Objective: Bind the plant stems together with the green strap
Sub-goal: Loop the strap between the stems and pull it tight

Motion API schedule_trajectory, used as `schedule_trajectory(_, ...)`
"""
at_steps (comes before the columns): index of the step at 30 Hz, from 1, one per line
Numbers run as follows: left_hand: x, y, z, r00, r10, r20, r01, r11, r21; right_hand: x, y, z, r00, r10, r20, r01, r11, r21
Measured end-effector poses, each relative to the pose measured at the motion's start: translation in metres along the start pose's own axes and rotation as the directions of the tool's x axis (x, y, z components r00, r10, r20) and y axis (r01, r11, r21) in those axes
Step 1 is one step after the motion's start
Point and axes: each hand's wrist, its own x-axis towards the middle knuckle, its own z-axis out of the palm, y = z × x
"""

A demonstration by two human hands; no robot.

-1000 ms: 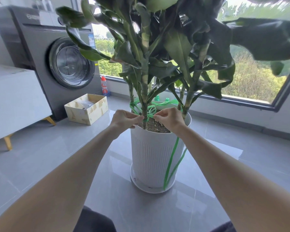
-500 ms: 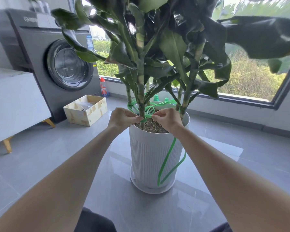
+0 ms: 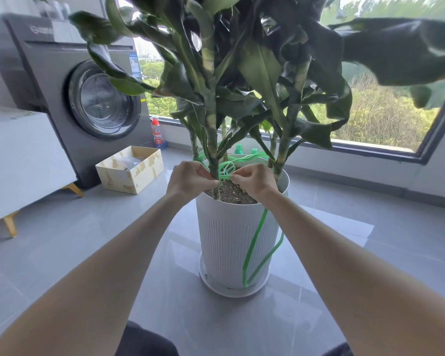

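A tall plant with several striped green stems (image 3: pixel 212 140) grows from soil in a white ribbed pot (image 3: pixel 226 235) on the floor. A thin green strap (image 3: pixel 252 242) loops around the stems just above the soil, forms a small loop beside the front stem, and its loose end hangs down the pot's right side to the saucer. My left hand (image 3: pixel 189 179) pinches the strap at the left of the front stem. My right hand (image 3: pixel 253 182) pinches it just right of that stem. Both hands sit over the pot's rim, almost touching.
A dark washing machine (image 3: pixel 88 98) stands at the back left, with a white cabinet (image 3: pixel 23 160) in front of it. An open cardboard box (image 3: pixel 130 169) and a red-capped bottle (image 3: pixel 156 134) sit on the grey tiled floor. A wide window (image 3: pixel 385 119) runs behind the plant.
Both hands stay pinched at the front stem and have drawn slightly closer. The hanging strap end has shifted and bowed out along the pot's right side.
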Motion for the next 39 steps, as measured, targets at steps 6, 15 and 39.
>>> schedule_trajectory(6, 0.000, 0.005, 0.006, 0.994, -0.106, -0.015, 0.105, 0.993, -0.051, -0.001, -0.001, 0.000, 1.000, -0.007, 0.002, 0.007, 1.000, -0.002)
schedule_trajectory(15, -0.003, 0.008, 0.010, 0.986, -0.155, -0.054, 0.153, 0.988, -0.036, -0.009, -0.005, -0.011, 0.996, -0.081, 0.024, 0.083, 0.992, -0.096)
schedule_trajectory(39, -0.006, -0.007, -0.004, 0.999, 0.021, 0.040, -0.016, 0.992, -0.124, -0.015, 0.000, -0.024, 0.998, -0.042, -0.037, 0.036, 0.987, -0.154)
